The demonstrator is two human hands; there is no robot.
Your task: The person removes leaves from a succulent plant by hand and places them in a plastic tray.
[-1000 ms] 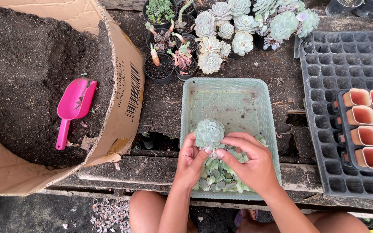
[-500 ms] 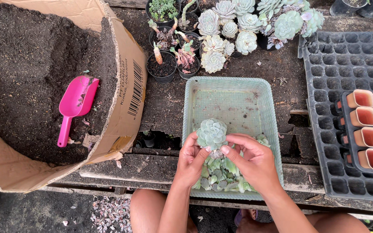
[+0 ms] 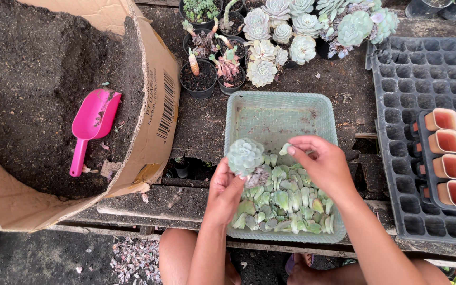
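Left hand [image 3: 227, 191] is gripping pale green succulent rosette [image 3: 244, 156] by its stem, steadying it over light green plastic tray [image 3: 249, 108] w/ leaves; right hand [image 3: 320, 163] is pinching one plucked leaf [image 3: 285, 149].

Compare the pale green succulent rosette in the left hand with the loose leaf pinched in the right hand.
The pale green succulent rosette is a whole head of many packed leaves; the loose leaf is a single small piece. The left hand grips the rosette from below by its stem end, while the right hand pinches the leaf at its fingertips. Both are the same pale green and held above the green plastic tray.
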